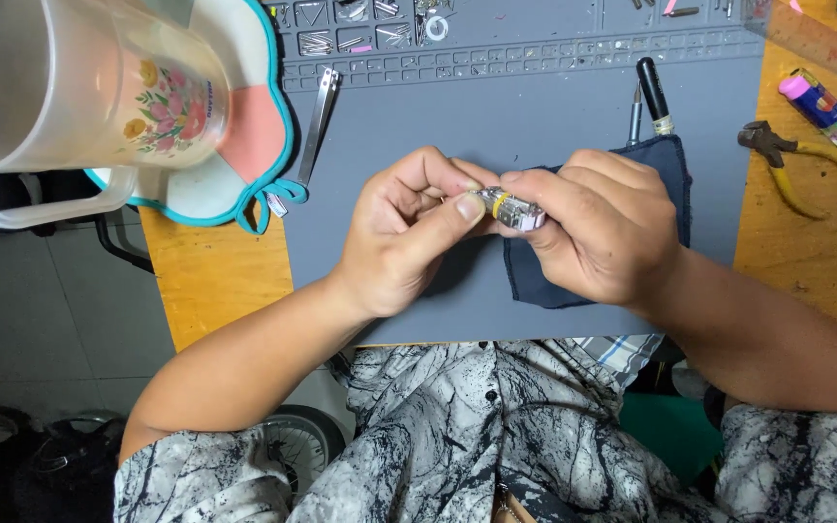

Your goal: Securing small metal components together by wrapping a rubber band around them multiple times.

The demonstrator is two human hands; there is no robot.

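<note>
Bare grey mat (457,126) lies open beyond the hands; tweezers (319,111) flank it left, pens (653,95) right.

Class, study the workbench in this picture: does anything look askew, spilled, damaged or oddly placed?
Only the plastic jug stands out: it sits at the bench's left corner, partly overhanging the edge. Both hands hold a small metal part; nothing looks spilled.

Grey mat (457,126), dark blue cloth (666,160), yellow-handled pliers (796,165), floral white jug (70,87)
</note>
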